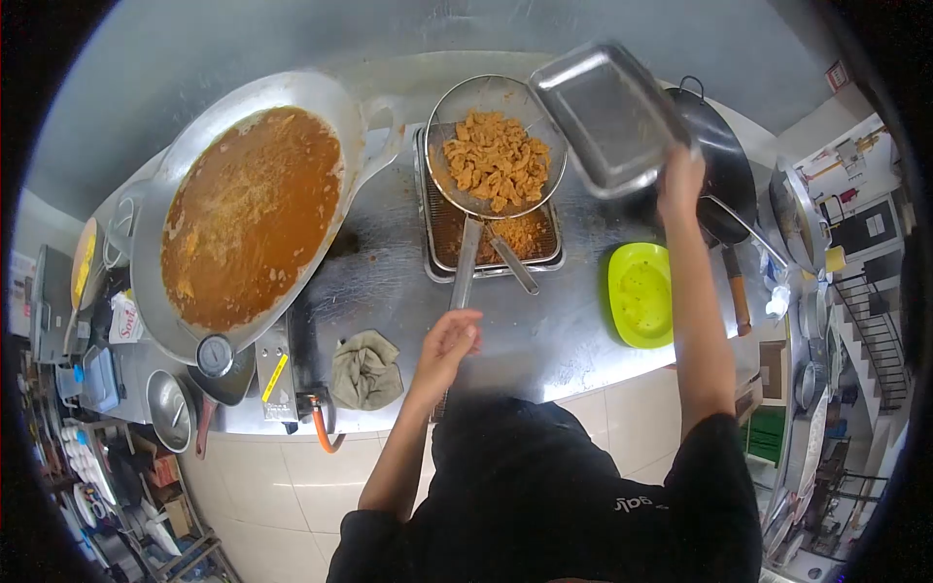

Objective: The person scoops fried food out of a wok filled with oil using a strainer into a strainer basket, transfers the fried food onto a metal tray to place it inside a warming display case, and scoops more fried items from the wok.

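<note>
While right hand (680,183) grips tray (607,112), strainer bowl (491,94) lies beyond left hand (449,342); grip unclear.

At one o'clock the steel tray (612,117) is motion-blurred, as is the right hand (682,183) at two; the tray hides part of the black wok (731,146). Toward twelve, the strainer (457,112) covers much of the rack-topped tray (449,233). Near half past eight, the dial thermometer's (215,356) markings are illegibly small.
</note>
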### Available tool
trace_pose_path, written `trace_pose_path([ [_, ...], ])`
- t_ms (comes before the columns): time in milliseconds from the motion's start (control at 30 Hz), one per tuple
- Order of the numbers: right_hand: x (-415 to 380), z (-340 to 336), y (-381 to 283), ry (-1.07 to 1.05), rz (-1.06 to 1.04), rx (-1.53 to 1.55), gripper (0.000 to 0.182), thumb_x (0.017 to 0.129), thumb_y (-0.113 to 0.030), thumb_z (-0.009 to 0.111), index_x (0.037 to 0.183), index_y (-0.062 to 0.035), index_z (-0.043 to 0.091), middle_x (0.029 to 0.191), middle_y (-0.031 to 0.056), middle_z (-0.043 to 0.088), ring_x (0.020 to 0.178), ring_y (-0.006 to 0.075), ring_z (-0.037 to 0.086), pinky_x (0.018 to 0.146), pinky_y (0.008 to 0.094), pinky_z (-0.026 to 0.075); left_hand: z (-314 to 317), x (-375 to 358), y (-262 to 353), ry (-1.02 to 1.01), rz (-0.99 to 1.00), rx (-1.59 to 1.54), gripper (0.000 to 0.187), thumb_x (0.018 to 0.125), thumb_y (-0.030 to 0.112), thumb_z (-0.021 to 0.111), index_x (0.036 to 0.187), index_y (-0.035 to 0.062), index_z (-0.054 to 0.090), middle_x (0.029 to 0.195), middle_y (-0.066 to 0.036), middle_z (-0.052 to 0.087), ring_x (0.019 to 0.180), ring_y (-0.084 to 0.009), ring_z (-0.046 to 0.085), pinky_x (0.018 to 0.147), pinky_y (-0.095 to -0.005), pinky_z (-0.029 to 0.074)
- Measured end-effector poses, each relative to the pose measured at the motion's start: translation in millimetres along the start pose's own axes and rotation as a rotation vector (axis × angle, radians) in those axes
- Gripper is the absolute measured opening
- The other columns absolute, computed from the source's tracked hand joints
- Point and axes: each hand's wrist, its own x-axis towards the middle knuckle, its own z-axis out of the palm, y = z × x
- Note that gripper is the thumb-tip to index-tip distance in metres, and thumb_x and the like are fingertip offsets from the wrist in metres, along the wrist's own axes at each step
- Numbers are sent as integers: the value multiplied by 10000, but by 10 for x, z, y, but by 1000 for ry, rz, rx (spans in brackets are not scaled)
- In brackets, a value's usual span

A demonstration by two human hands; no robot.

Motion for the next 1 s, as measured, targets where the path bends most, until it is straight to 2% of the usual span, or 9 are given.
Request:
trace_pose_path([
  [100,-788,-385,295,120,319,243,148,814,-95,543,957,-57,554,713,4,501,554,67,469,438,203,342,212,226,79,-1,-50,-100,412,962,331,503,1278,70,466,1069,-93,555,929,-186,574,854,-348,480],
  [267,-2338,-773,596,-439,234,-488,352,922,-225,476,1147,36,548,1031,155,579,945,220,524,832,353,425,378,198,36,105,-221,-392,542,936,258,571,1374,45,334,1213,-130,518,1098,-194,524,924,-340,430],
  [300,-2538,-698,758,-254,747,33,458,937,-282,480,1281,17,430,1147,154,537,1012,242,514,884,360,415,351,143,-87,204,-208,-378,547,930,248,579,1369,31,335,1212,-129,518,1107,-195,516,939,-337,418],
  [400,-2879,-655,963,-396,849,489,630,927,-413,538,1363,-14,320,1266,177,476,1129,279,496,977,361,390,154,-219,-192,392,-192,-284,545,911,196,598,1347,-14,346,1205,-111,521,1108,-191,507,973,-322,379],
  [533,-3015,-348,1230,-745,742,365,530,960,-418,462,1326,-41,398,1275,133,486,1171,213,480,995,381,391,-74,-871,-159,590,-98,-154,507,913,158,576,1342,-5,358,1185,-100,525,1095,-183,509,956,-334,391],
  [700,-3064,427,1424,-836,1463,906,428,906,-307,601,1236,-72,466,1066,132,549,1018,228,555,918,378,461,-91,-1443,-227,817,23,-293,460,924,156,543,1319,-5,371,1176,-105,515,1078,-203,518,930,-360,416],
  [800,-3020,705,1278,-763,1353,835,244,923,-279,565,1088,-114,497,805,48,534,775,198,555,771,374,487,-68,-1642,-287,878,78,-392,465,928,171,533,1326,-1,365,1187,-111,509,1097,-228,512,943,-379,413],
  [833,-3007,713,1191,-707,1270,761,142,901,-167,571,950,-135,442,671,4,441,579,128,457,559,307,446,-4,-1645,-270,906,130,-372,485,928,178,525,1346,5,348,1218,-119,502,1125,-246,503,964,-392,403],
  [1000,-2627,423,699,-633,1163,715,180,878,-76,531,894,-136,363,624,-22,390,470,63,360,396,226,308,199,-1565,-180,962,198,-325,498,914,157,539,1355,33,344,1248,-101,475,1145,-239,489,982,-390,389],
])
